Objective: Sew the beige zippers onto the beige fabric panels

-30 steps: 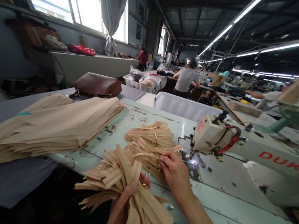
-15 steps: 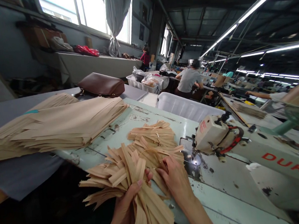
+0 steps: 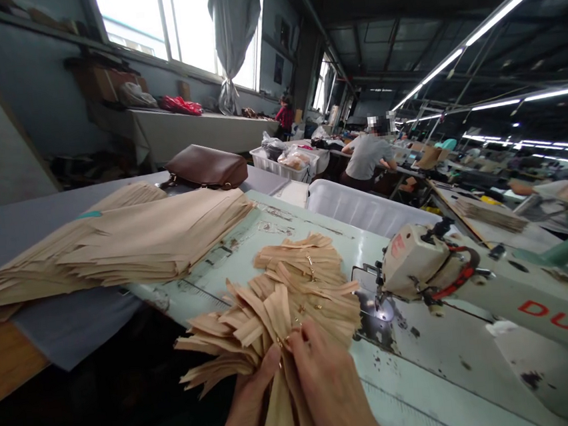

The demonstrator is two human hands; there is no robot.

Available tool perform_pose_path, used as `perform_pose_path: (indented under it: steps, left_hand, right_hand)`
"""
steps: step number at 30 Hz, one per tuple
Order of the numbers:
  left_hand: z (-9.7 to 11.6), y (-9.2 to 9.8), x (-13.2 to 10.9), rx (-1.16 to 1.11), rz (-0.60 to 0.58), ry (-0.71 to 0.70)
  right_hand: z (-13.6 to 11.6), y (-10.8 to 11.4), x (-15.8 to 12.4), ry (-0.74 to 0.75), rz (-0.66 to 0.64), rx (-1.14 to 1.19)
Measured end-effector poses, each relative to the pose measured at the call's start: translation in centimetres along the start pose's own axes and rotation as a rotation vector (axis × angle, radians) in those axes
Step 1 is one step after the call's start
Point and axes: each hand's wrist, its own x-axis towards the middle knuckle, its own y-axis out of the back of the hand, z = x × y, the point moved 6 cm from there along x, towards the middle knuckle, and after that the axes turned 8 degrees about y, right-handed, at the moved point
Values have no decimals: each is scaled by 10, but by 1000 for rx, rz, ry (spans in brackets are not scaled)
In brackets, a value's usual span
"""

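My left hand [image 3: 247,411] is closed round a thick bundle of tan zipper strips [image 3: 245,327], thumb pressed on top. My right hand [image 3: 325,383] rests on the same bundle, its fingertips pinched at a small gold zipper pull near the thumb. More tan zipper strips [image 3: 304,264] lie in a loose heap on the pale green sewing table [image 3: 421,387] just beyond my hands. The head of a white sewing machine [image 3: 420,267] stands to the right of the heap, with its lamp lit over the needle plate.
A stack of tan cut panels [image 3: 131,241] lies to the left on a grey surface, with a brown handbag [image 3: 206,167] behind it. A white plastic bin [image 3: 359,209] stands beyond the table. Other people work at benches further back.
My right hand has drawn back from the heap on the table to the bundle in my left hand. The view has shifted, so everything sits further right and lower.
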Motion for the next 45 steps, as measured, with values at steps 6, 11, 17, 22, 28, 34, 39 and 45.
perform_pose_path:
  steps: [6,11,17,22,28,34,39,45]
  left_hand:
    - [16,17,14,116,78,14]
    - [11,20,27,117,65,105]
    - [8,21,26,106,93,63]
    - [8,16,16,125,122,24]
    - [9,7,4,184,134,4]
    - [9,5,4,203,132,-12]
    - [9,-7,-4,140,30,-58]
    - [13,-9,-8,118,13,-42]
  right_hand:
    - [7,7,-8,-62,-103,468]
    - [63,-8,-17,-512,-190,346]
    - [66,-26,-18,-549,-226,281]
    - [79,-20,-20,-560,-140,512]
    - [83,-33,-25,-617,-76,822]
    - [68,-32,-25,-668,36,1000]
    - [46,-21,-19,-585,26,920]
    - [29,-7,-14,-444,-127,869]
